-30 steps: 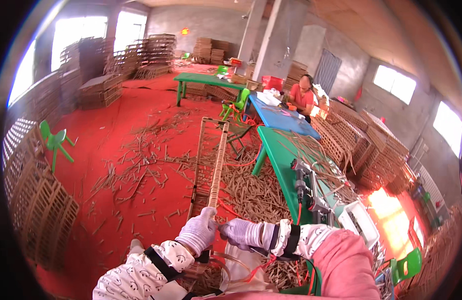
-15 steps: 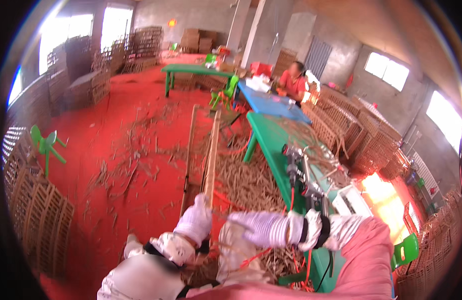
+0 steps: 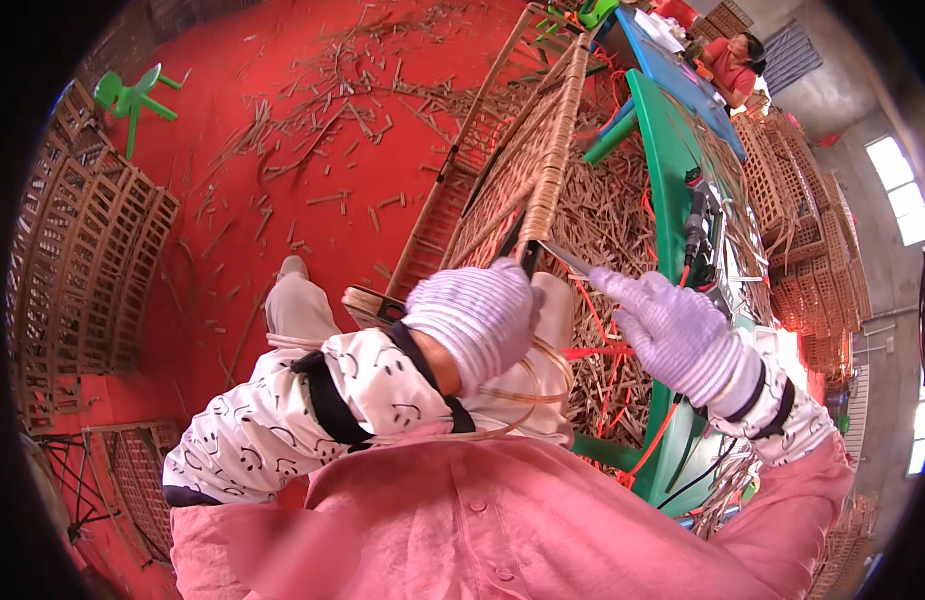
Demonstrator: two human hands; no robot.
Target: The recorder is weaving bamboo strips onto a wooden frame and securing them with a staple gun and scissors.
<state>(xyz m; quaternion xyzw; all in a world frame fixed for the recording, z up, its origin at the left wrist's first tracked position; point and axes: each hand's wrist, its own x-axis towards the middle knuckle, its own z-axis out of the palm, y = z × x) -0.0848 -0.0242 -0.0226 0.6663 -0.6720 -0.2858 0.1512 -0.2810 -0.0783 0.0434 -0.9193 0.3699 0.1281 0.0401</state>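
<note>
- At your far left a green plastic chair point(image 3: 132, 95) stands on the red floor point(image 3: 282, 150), and stacked woven lattice panels point(image 3: 82, 260) line the left wall below it.
- The floor between is littered with short cane offcuts point(image 3: 322, 120), thickest toward the middle.
- Your left hand point(image 3: 477, 315), in a pale striped glove, is curled shut around dark-handled shears point(image 3: 517, 245) at the near end of the woven cane panel point(image 3: 537, 160); a loop of thin cane strip point(image 3: 542, 385) hangs just under the wrist.
- That panel rises from your lap and leans away from you, with a bare wooden frame point(image 3: 452, 190) beside it on its left.
- Your right hand point(image 3: 672, 330), gloved the same, is held with fingers loosely spread and gripping nothing, just right of the panel's near end and close to the shears' tip.
- Beyond your right hand a heap of cane scraps point(image 3: 602, 220) and red cord point(image 3: 602, 350) crowds the space between panel and green table point(image 3: 662, 150).
- On that table a dark power tool point(image 3: 694, 215) lies near its edge.
- Farther right, more stacked baskets point(image 3: 792, 200) fill the wall, and a person in red point(image 3: 732, 60) sits at a blue table point(image 3: 672, 60) at the far end.
</note>
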